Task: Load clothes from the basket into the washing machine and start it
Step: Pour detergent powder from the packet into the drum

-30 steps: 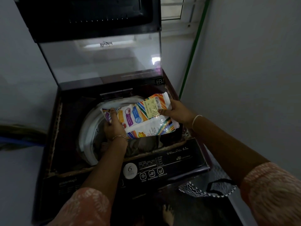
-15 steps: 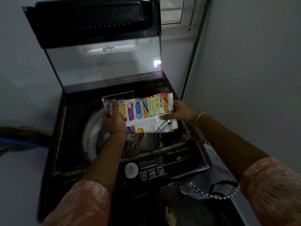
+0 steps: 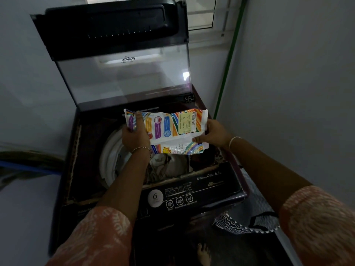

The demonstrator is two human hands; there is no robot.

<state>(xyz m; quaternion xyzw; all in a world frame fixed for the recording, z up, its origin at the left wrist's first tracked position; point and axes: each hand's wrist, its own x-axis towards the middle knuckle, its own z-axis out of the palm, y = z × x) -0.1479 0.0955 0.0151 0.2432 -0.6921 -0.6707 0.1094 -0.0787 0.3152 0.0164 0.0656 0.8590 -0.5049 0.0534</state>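
Off in the corner there's a green pipe (image 3: 229, 60) running up the wall (image 3: 297, 73), right next to a barred window (image 3: 208, 18) along the top edge. Some dark hoses or cables (image 3: 26, 162) trail along the left wall, kinda too murky to make out.

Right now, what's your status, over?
Left hand and right hand gripping detergent packet over open washer drum. Clothes already inside. Nothing blocking.

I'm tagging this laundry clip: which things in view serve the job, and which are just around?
In use: washing machine, lid up; clothes in its drum; detergent packet, held by left hand and right hand.

Just around: zigzag-patterned bag, green pipe, window.
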